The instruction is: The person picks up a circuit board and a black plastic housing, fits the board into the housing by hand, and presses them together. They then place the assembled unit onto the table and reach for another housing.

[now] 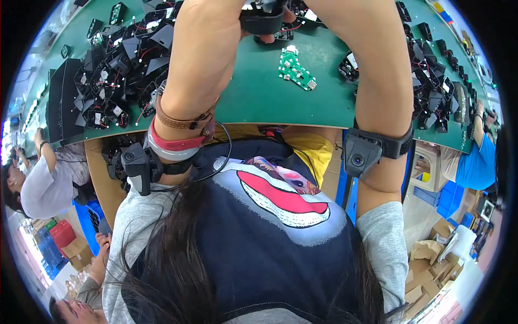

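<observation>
At the upper edge, my left hand [267, 39] is closed round a black plastic housing [262, 22]. Its fingertips show beneath and beside the part, and a metallic piece sits on top of the housing. My right forearm [372, 59] reaches up to the same edge, where the hand itself is cut off by the picture. Just below the held part, on the green table [253, 100], lie green circuit boards [295, 70] with silver connectors, set at an angle and touching or overlapping.
Piles of black housings with red wires [108, 75] cover the table's left side. More black housings [434, 81] are heaped on the right. Beside the left pile stands a black bin [63, 100]. Other people sit at both sides; blue crates [450, 198] and cardboard boxes [426, 275] are at floor level.
</observation>
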